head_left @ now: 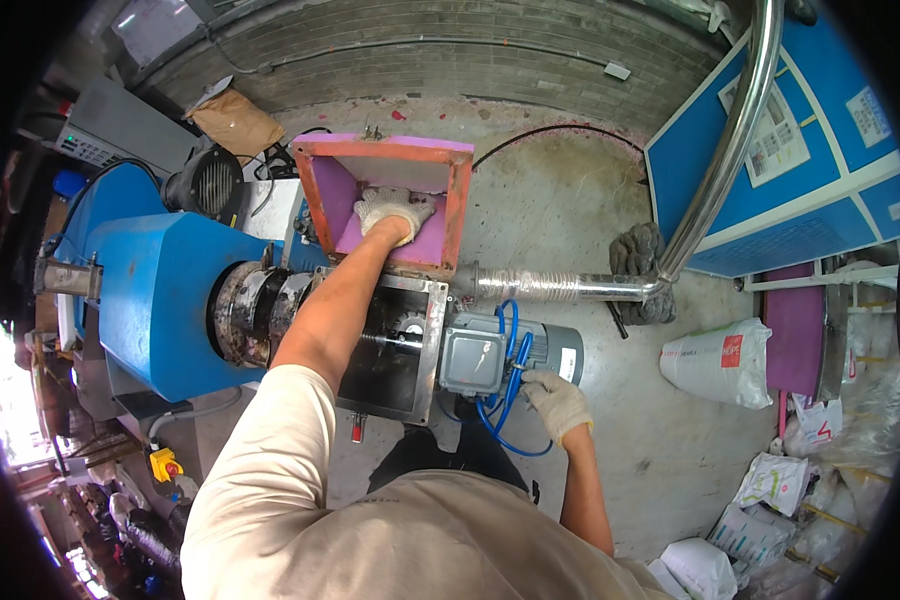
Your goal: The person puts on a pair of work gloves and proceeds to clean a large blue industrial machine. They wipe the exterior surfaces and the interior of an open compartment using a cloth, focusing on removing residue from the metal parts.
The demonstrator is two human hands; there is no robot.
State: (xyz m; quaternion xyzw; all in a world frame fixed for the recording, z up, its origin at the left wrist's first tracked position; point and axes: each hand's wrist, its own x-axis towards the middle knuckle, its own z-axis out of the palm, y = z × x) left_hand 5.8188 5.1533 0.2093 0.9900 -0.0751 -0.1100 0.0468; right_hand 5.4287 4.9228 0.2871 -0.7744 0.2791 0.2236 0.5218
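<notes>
1. The left hand (392,212), gloved in white knit, is reached down into the square hopper (385,200). Orange-red rim, purple-coated inside. The palm is pressed flat on the purple wall with the fingers spread, so that grip is apart and nothing is clamped.
2. The right hand (555,402), also gloved, is rested on the grey motor (505,355) just below the hopper. Fingers are curled by the blue cables (510,385), but whether anything's actually gripped can't be told.
3. The hopper is mounted on top of a blue machine (155,300), above an open steel box (390,350).
4. A shiny metal pipe (590,287) is run off to the right across the concrete floor (570,200), white sacks (715,362) lying nearby.
</notes>
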